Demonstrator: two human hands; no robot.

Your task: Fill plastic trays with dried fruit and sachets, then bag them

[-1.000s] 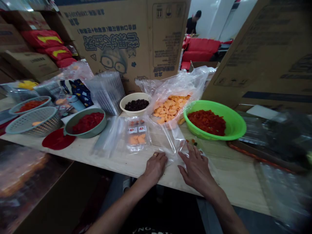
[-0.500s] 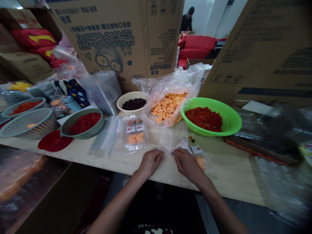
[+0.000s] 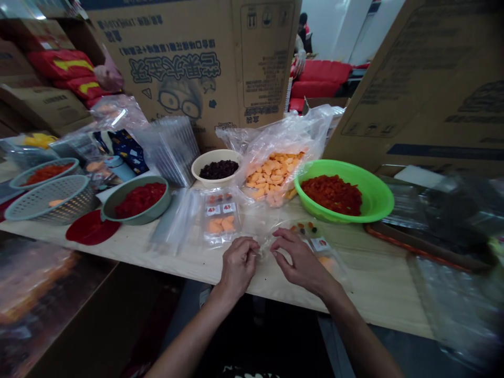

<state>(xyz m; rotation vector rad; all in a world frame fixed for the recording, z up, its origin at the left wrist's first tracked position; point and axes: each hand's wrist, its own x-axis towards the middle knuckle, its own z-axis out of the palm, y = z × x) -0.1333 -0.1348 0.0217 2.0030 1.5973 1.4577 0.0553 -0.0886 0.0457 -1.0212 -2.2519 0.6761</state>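
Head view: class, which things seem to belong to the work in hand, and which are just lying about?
Likely in the work:
filled packet beyond the left hand
labelled packet by the right hand
orange pieces
dark pieces

Likely just lying about:
blue bottle
dark patterned bag
printed cardboard

The pale table [image 3: 378, 283] bears a lime-green bowl [image 3: 378, 197] and seemingly clear packs [image 3: 221, 218].

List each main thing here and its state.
Left hand, fingers curled.
Right hand, fingers parted.
Green round plastic bowl, uncovered, partly filled.
Cream round bowl, uncovered, partly filled.
Grey-green round bowl, uncovered, partly filled.
Clear plastic bag, holding orange pieces.
Left flat clear plastic packet, loaded, seal unclear.
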